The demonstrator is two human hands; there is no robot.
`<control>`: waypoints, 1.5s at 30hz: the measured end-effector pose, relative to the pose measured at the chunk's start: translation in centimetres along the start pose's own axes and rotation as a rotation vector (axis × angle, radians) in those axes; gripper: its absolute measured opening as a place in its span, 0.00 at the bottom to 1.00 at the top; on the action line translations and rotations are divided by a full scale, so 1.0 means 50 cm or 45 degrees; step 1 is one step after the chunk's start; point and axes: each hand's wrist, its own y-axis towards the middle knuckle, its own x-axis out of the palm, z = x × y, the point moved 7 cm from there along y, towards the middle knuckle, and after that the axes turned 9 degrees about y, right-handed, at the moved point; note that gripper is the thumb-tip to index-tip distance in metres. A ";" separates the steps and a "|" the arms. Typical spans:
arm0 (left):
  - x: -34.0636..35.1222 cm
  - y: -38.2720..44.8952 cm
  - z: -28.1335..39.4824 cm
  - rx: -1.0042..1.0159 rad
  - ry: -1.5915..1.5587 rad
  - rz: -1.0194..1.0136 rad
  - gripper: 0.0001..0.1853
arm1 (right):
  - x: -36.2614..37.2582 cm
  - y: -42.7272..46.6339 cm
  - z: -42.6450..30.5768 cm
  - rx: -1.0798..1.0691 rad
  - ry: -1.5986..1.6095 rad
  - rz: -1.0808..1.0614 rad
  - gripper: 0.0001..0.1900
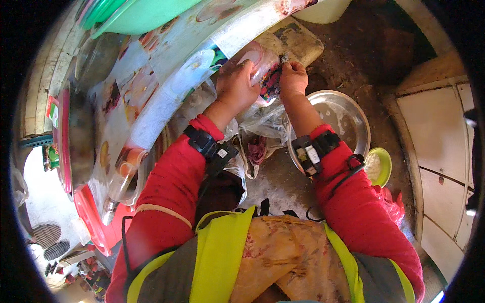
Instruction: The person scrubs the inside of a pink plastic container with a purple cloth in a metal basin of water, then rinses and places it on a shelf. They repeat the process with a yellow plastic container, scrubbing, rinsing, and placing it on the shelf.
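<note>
My left hand (237,87) grips a clear plastic container (267,62) that has a pinkish ring at its far end. Against the container's near side is a dark, colourfully patterned packet (270,82). The fingertips of my right hand (294,77) are pinched together at the packet's dark edge, where a small grey tuft (284,58) sticks up. Exactly what those fingertips hold is partly hidden. Below both hands lies crumpled clear plastic (267,123). To the right, partly behind my right forearm, is a wide metal basin (362,113) on the floor.
A table with a printed plastic cover (166,91) curves along the left, bearing a green basin (147,17). A lime-green bowl of white contents (385,166) stands beside a red plastic bag (390,204). Pale cabinet doors (432,128) line the right; a stained block (303,43) lies ahead.
</note>
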 end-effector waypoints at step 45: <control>0.014 0.020 0.088 0.048 0.016 -0.085 0.18 | 0.009 -0.009 -0.145 -0.349 -0.759 -0.120 0.18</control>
